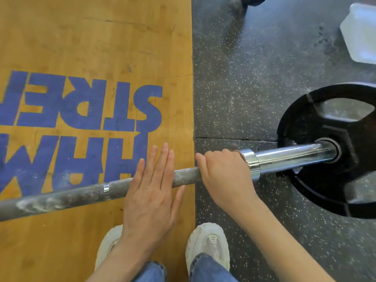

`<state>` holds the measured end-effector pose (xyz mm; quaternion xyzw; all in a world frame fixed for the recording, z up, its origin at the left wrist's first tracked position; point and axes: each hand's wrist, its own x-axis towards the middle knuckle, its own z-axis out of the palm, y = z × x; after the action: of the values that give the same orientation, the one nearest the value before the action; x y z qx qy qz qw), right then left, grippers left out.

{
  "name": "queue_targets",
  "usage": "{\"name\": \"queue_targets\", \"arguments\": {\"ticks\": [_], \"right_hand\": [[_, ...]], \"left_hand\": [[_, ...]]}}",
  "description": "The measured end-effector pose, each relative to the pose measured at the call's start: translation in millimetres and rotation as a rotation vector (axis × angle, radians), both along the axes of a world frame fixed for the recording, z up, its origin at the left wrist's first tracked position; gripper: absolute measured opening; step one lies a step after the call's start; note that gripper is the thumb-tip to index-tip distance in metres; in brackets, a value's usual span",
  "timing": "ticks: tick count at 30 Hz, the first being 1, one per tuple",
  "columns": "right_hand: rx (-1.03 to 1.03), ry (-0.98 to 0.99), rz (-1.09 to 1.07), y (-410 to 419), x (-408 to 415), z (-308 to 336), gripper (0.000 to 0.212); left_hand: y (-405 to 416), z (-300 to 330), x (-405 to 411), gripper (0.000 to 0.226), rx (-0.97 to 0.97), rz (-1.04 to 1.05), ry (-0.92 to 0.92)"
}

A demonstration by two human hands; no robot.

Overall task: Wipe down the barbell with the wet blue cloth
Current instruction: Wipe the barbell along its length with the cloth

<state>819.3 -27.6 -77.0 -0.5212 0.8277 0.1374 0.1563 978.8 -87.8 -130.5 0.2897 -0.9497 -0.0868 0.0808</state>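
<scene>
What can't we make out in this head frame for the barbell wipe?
- Blue cloth: not in the head view; neither the left hand nor the right hand shows one.
- Barbell shaft: left end cut off by the frame edge; parts hidden under both hands.
- Weight plate: right part cut off by the edge.
- Pale object at top right: cropped and blurred, unidentifiable.
- Floor lettering: cropped at left.

A single head-worn wide-angle view looks almost straight down from standing height, close above the hands. It faces the yellow wooden platform floor (81,41) on the left and the speckled black rubber floor (254,78) on the right (straight edges bow from the lens). The pale worn sneakers (207,241) sit at the near edge, so the far side lies at the top.
</scene>
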Motion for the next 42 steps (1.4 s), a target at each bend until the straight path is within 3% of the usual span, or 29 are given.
{"name": "queue_targets", "arguments": {"ticks": [1,2,3,5,8,11,13,15,17,19,22,23,26,27,29,30,34,42], "right_hand": [[-0.086,0.009,-0.069,9.6,7.8,-5.7,0.06],[-0.156,0.055,-0.076,17.7,15.1,-12.6,0.064],[-0.187,0.095,-0.078,19.6,20.3,-12.1,0.053],[-0.046,0.06,-0.007,6.8,10.8,-4.0,0.021],[0.184,-0.133,-0.038,-11.0,-5.8,11.7,0.022],[-0.007,-0.063,-0.055,24.9,18.9,3.0,0.017],[-0.199,-0.062,-0.18,52.2,36.0,-0.8,0.04],[-0.117,-0.062,-0.114,43.4,30.3,0.3,0.053],[0.037,-0.119,-0.06,24.4,16.3,6.5,0.028],[0.173,-0.142,0.02,24.1,14.4,8.3,0.02],[0.004,-0.066,-0.046,54.6,31.1,4.1,0.064],[-0.101,0.004,-0.052,59.0,36.7,4.7,0.065],[0.131,-0.075,0.007,27.2,20.1,15.2,0.017],[0.211,-0.169,0.026,16.4,10.4,16.7,0.009],[0.285,-0.173,0.078,13.9,5.2,18.8,0.007],[0.225,-0.125,0.11,23.6,8.5,15.4,0.006],[-0.357,-0.096,-0.148,63.6,30.2,-13.1,0.063],[-0.718,-0.065,-0.205,66.8,36.6,-45.3,0.048]], "left_hand": [[1.4,0.4,1.3,0.066,-0.001,0.0,-0.002],[3.1,0.8,2.5,0.067,-0.001,0.0,-0.001],[5.1,0.9,4.0,0.067,0.0,-0.004,0.001],[9.5,0.8,7.5,0.068,-0.001,-0.015,0.007],[17.0,-0.7,14.3,0.069,-0.023,-0.041,-0.008],[24.8,-2.1,21.5,0.067,-0.03,-0.063,-0.018],[30.5,-2.0,25.7,0.065,-0.027,-0.074,-0.015],[34.8,-2.7,29.7,0.064,-0.032,-0.083,-0.013],[37.4,-3.5,33.1,0.065,-0.038,-0.087,-0.005],[38.7,-3.8,34.5,0.065,-0.044,-0.092,0.0],[39.3,-3.5,34.3,0.065,-0.05,-0.089,0.001],[39.5,-3.4,33.8,0.065,-0.052,-0.088,-0.002],[37.6,-3.6,32.5,0.065,-0.071,-0.081,-0.008],[36.8,-3.7,31.9,0.065,-0.078,-0.079,-0.012],[34.7,-3.7,29.7,0.065,-0.089,-0.076,-0.015],[33.3,-3.9,28.4,0.065,-0.092,-0.073,-0.012],[28.5,-3.8,23.0,0.064,-0.088,-0.054,-0.009],[12.5,-1.0,9.0,0.061,-0.025,-0.035,0.003]]}}
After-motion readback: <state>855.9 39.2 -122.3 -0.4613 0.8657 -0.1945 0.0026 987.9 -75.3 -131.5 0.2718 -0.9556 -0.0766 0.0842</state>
